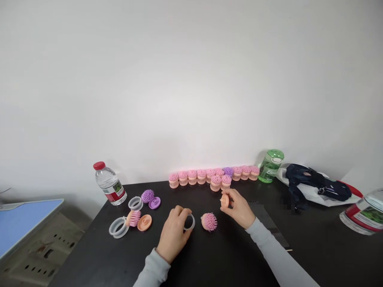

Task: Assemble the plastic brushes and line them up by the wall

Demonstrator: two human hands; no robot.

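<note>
My left hand (174,231) rests low over the black table, its fingers closed on a translucent plastic ring (193,222). Between the thumb and fingers of my right hand (239,208) is a peach disc-shaped cap (224,201) with a small peg, held on edge above the tabletop. A pink bristled scrubber head (209,222) lies on its side between both hands, touching neither. Left of my left hand are another pink scrubber head (133,218), a peach cap (145,223), a purple scrubber head (147,195), a purple cap (154,203) and two more translucent rings (119,227).
Several assembled pink scrubbers (192,177) and one purple scrubber (228,172) line the wall. A water bottle (110,184) stands at left, another bottle (363,213) at right. A green container (271,166), a dark strapped bag (317,182) and a flat dark sheet (269,223) lie rightward.
</note>
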